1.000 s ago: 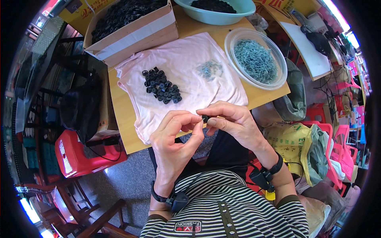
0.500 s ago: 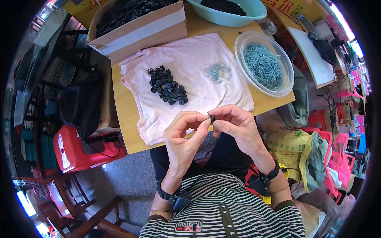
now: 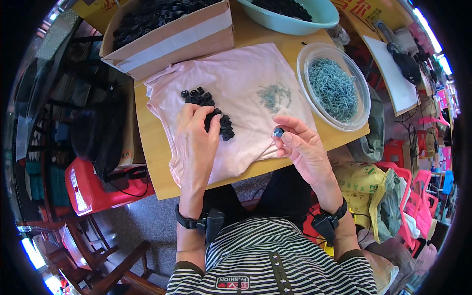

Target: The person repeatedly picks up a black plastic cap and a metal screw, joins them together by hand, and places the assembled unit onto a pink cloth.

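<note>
My left hand (image 3: pixel 194 135) reaches down to a pile of small black ring-shaped plastic parts (image 3: pixel 226 127) on a pale pink cloth (image 3: pixel 246 69). Its thumb and index finger close around a part at the pile's edge; the fingertips are partly hidden. Held up over the cloth's near right side, my right hand (image 3: pixel 307 152) pinches one black plastic part (image 3: pixel 278 132) between thumb and fingers. Something shiny and metallic shows at that part's middle. Beyond this hand lies a small scatter of thin silvery screws (image 3: pixel 274 97) on the cloth.
A round clear tub (image 3: pixel 334 91) full of screws stands on the wooden table (image 3: pixel 157 174) at the right. At the back are a cardboard box (image 3: pixel 172 44) and a light green basin (image 3: pixel 295 24), both holding black parts. A red stool (image 3: pixel 101 187) stands at left.
My hands, together before, have come apart. The left has gone forward and left to the pile; the right has moved slightly right, holding the black part.
</note>
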The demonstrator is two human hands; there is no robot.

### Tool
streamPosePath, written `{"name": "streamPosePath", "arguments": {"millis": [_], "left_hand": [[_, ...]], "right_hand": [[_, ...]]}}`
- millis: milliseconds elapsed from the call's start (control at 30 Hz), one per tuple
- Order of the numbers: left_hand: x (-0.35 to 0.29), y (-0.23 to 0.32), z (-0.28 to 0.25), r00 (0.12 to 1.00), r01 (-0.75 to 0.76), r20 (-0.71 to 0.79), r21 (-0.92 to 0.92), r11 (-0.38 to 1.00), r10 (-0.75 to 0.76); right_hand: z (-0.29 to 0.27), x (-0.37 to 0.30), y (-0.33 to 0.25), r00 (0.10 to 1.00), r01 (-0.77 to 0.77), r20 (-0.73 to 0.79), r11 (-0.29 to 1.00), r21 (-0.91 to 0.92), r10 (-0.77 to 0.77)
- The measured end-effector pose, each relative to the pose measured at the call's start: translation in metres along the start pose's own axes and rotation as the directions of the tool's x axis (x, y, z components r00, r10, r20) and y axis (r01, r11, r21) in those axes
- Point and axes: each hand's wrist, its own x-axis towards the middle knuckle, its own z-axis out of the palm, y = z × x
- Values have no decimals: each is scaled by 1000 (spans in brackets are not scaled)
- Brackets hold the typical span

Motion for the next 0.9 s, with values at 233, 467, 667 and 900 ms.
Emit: {"name": "streamPosePath", "arguments": {"millis": [233,467,667,900], "left_hand": [[6,3,3,998,0,57,89,996,-5],[14,6,6,987,-132,103,72,989,125],[19,0,2,956,-239,187,57,969,225],[12,-6,3,995,-82,51,-105,991,87]], "right_hand": [[-16,2,-4,999,-39,19,991,129,37],[-21,-1,-11,996,-88,9,968,233,88],[-15,-5,-14,999,-39,0,976,212,40],[-5,-21,-27,997,71,-12,991,117,-71]]}}
